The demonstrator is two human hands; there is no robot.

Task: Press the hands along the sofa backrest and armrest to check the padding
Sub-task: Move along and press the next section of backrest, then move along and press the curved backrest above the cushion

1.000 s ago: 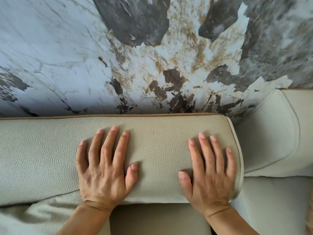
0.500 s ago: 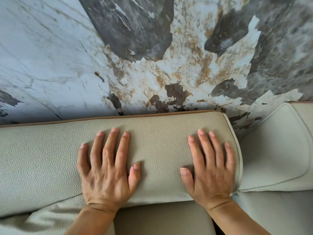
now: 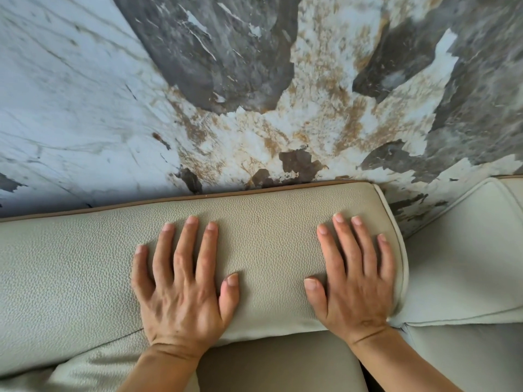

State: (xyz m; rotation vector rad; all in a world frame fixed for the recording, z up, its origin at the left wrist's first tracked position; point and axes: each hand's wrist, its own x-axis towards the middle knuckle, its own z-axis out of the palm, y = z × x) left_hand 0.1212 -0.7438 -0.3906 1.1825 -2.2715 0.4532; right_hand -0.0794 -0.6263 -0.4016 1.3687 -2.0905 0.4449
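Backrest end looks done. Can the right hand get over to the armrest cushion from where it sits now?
Probably yes. The right hand lies flat at the backrest cushion's right end, its little finger by the piped edge. The armrest cushion sits just beyond that edge, and nothing shows between them.

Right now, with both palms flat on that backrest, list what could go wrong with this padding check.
1. The right hand sits beside the backrest end seam; sliding further right could drop it into the gap before the armrest.
2. The left hand and right hand cover only this end; the stretch to the left may go unchecked.
3. The marbled wall stands right behind, so overreaching fingertips may hit it.
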